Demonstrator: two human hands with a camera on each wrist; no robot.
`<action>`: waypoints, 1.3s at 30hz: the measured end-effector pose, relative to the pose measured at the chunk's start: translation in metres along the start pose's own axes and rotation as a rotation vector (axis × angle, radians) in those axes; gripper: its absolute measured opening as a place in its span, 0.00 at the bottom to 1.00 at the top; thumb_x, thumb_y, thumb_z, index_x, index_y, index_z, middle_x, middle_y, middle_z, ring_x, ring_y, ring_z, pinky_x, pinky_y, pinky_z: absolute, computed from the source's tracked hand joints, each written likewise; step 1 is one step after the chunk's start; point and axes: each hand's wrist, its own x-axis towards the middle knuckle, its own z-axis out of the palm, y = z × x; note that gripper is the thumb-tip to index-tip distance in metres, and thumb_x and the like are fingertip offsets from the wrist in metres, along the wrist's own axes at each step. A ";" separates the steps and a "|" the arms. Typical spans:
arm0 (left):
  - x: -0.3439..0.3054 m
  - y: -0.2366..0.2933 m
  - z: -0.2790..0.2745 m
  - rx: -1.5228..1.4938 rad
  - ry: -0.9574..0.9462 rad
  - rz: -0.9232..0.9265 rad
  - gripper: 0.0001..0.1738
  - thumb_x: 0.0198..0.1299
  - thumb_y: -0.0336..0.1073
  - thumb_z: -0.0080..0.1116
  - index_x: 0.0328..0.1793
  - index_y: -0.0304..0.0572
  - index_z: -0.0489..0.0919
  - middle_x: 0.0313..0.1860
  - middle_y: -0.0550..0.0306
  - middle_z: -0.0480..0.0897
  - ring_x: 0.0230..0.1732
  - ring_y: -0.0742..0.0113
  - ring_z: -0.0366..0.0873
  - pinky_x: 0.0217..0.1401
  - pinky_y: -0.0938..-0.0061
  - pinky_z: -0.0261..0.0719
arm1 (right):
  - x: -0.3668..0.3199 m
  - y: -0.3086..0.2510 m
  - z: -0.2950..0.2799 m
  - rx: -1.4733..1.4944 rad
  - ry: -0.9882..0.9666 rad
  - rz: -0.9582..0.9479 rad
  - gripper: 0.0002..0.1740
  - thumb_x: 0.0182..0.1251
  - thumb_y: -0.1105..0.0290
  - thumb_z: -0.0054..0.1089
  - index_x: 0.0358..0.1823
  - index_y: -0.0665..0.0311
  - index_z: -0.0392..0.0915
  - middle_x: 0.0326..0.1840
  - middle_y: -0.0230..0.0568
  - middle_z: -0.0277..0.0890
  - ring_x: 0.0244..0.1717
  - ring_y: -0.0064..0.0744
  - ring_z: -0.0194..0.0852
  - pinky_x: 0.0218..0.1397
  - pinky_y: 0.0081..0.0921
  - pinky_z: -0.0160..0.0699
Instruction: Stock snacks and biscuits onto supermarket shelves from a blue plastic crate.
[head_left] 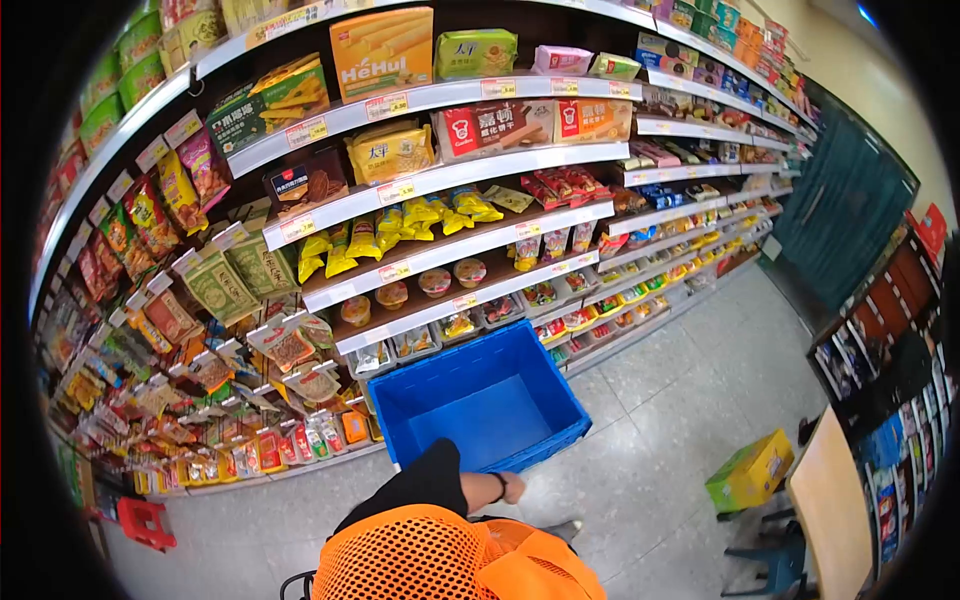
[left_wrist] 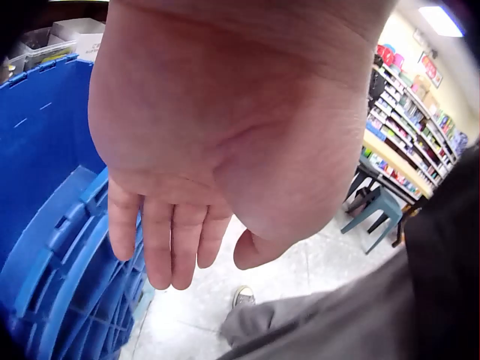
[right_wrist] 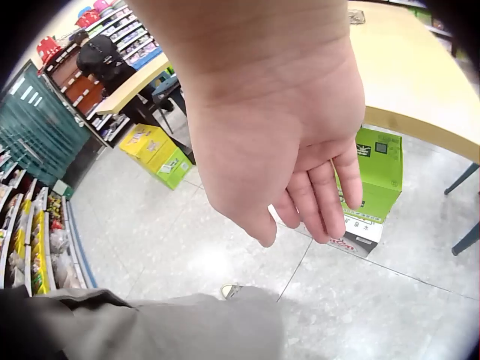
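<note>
My left hand (head_left: 513,488) hangs beside the near side of a blue plastic crate (head_left: 455,352), with a dark band at its wrist. In the left wrist view the palm (left_wrist: 225,142) shows, with fingers hanging loosely extended and nothing in them; the crate's ribbed side is just to the left. My right hand (right_wrist: 289,150) appears only in the right wrist view, relaxed and holding nothing, over the grey floor near a light wooden table. The crate stands in front of the snack shelves, and its visible inside holds no goods.
Shelves (head_left: 440,95) of boxed biscuits and bagged snacks curve along the front and left. A red stool (head_left: 146,523) stands at lower left. To the right are a yellow-green carton (head_left: 750,473), a wooden table (head_left: 825,505) and a dark stool (head_left: 765,565). Another person in black (right_wrist: 105,60) is farther off.
</note>
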 end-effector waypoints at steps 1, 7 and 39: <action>0.001 -0.004 0.009 0.016 -0.023 -0.062 0.15 0.55 0.38 0.60 0.43 0.41 0.91 0.47 0.39 0.89 0.49 0.42 0.88 0.49 0.50 0.85 | 0.019 -0.011 -0.022 -0.023 -0.028 -0.023 0.20 0.71 0.54 0.60 0.35 0.65 0.87 0.33 0.45 0.87 0.32 0.33 0.80 0.38 0.38 0.77; -0.015 0.026 -0.004 -0.141 -0.281 -0.270 0.18 0.60 0.44 0.58 0.45 0.40 0.89 0.50 0.36 0.88 0.54 0.39 0.86 0.57 0.48 0.81 | 0.122 -0.051 -0.162 -0.184 -0.140 -0.100 0.23 0.71 0.50 0.59 0.32 0.63 0.88 0.33 0.46 0.88 0.32 0.36 0.83 0.39 0.41 0.80; 0.570 0.035 -0.562 -0.503 0.347 -0.184 0.21 0.58 0.41 0.57 0.47 0.34 0.89 0.51 0.32 0.87 0.54 0.38 0.87 0.57 0.49 0.83 | 0.467 -0.306 -0.576 -0.121 -0.002 0.062 0.16 0.64 0.54 0.68 0.35 0.60 0.90 0.31 0.39 0.90 0.33 0.38 0.89 0.40 0.41 0.86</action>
